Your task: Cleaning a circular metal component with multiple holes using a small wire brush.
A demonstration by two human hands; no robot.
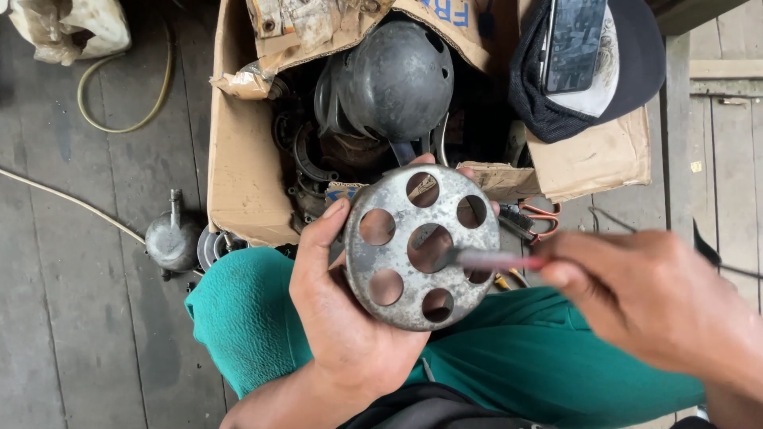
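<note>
My left hand [338,318] holds a round grey metal disc [397,274] with several round holes, gripping it from behind and at its left rim, above my teal-trousered knees. My right hand [652,298], blurred, grips a thin tool with a red handle [497,260]. The tool's metal tip touches the disc near its large centre hole.
An open cardboard box [242,175] ahead holds dark metal parts and a domed grey cover [397,75]. A black cap with a phone on it [588,63] rests on the box's right flap. A small metal part [171,238] and a hose [119,95] lie on the wooden floor at left.
</note>
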